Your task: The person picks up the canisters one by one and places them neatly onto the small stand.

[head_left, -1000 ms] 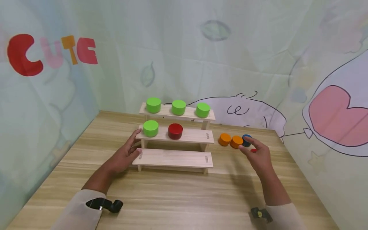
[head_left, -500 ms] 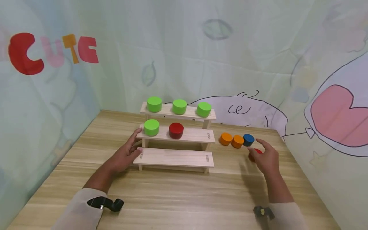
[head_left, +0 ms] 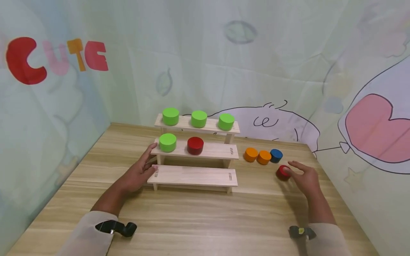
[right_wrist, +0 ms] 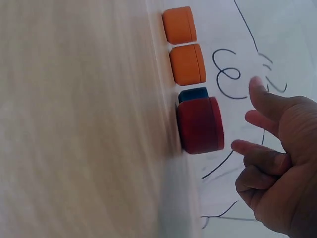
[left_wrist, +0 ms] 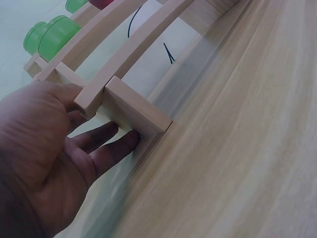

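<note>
A three-tier wooden shelf rack [head_left: 192, 175] stands on the table. My left hand [head_left: 137, 175] holds its left end, the thumb on the lowest board and the fingers at the side; the left wrist view shows fingertips [left_wrist: 130, 139] against the upright panel. Green round blocks [head_left: 199, 119] sit on the top board. On the middle board are a green block [head_left: 168, 142] and a red block [head_left: 195, 145]. My right hand [head_left: 305, 179] hovers around another red block [head_left: 282, 173] on the table, thumb and forefinger apart. In the right wrist view that block [right_wrist: 200, 126] is separate from the fingers.
Two orange blocks [head_left: 251, 154] and a blue block [head_left: 276, 155] stand in a row on the table [head_left: 192, 220], right of the rack. A printed curtain [head_left: 198, 64] hangs behind and along both sides.
My right hand has moved right and toward me, from beside the blue block to the red block, which now shows more fully. The left hand stays at the rack.
</note>
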A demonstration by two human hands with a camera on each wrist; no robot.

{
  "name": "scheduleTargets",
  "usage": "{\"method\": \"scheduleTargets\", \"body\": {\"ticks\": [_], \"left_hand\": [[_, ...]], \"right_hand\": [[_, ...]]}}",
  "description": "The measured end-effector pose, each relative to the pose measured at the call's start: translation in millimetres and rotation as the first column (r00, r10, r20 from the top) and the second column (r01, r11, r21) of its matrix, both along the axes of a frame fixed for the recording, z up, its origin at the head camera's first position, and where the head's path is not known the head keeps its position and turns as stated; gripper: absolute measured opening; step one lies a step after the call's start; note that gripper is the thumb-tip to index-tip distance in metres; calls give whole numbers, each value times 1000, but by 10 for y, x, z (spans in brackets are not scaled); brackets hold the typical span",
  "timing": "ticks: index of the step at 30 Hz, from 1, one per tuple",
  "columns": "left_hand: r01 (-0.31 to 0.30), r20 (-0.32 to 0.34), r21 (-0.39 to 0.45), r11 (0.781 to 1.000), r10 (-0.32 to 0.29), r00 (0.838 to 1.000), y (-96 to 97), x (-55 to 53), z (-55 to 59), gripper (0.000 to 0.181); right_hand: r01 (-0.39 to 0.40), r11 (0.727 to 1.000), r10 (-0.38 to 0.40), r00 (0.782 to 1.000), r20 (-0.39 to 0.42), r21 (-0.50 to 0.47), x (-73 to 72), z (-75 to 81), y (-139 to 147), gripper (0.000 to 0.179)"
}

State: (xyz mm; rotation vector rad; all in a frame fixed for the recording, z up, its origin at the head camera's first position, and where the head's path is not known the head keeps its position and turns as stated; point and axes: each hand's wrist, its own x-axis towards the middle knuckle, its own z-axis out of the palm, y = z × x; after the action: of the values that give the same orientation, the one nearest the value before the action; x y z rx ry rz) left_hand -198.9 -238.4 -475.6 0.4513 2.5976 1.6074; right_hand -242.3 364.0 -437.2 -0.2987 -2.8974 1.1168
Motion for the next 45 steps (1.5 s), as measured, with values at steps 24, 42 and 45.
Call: {"method": "scheduleTargets", "body": {"ticks": [24,42,45], "left_hand": [[-16,21,-12,1000,16,1000,13,7,-8,86],[-10,16,-5,1000,10,1000,1,-5,-12,86],[-9,13,-8,1000,9,1000,0,0,-9,86]], "right_hand": [[-42,992,56,992,113,-120,-21,-161,149,68],[-28,994,37,995,92,-102,-43,-197,156,59],[-10,994,22,993,113,-112,-45,-190,134,59]]}}
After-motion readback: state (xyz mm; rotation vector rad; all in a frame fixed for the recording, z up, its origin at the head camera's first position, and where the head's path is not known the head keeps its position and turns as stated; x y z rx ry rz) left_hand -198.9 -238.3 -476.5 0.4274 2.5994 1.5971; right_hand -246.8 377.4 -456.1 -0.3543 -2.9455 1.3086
